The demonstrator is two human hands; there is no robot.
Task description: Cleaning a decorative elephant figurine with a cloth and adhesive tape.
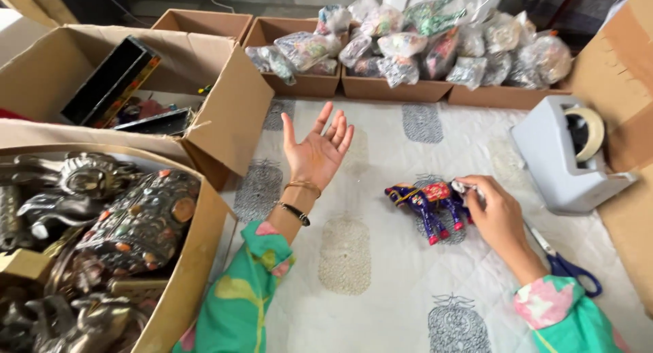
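On white printed bench cloth (381, 271), blue painted camel figurine (427, 202) lying unwrapped under right hand (500, 217) grip pinching its rear end, left hand (318, 149) lifted palm-up with grip spread empty, bagged figurines (408, 47) already boxed beyond, tape dispenser (568, 156) nearby.

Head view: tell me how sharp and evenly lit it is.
Head view: soft, even daylight with faint shadows; the camel and right hand are fairly sharp; the raised left hand is slightly motion-soft; the metal figures blur at the wide-angle edge; the wrapped bags show mild glare.
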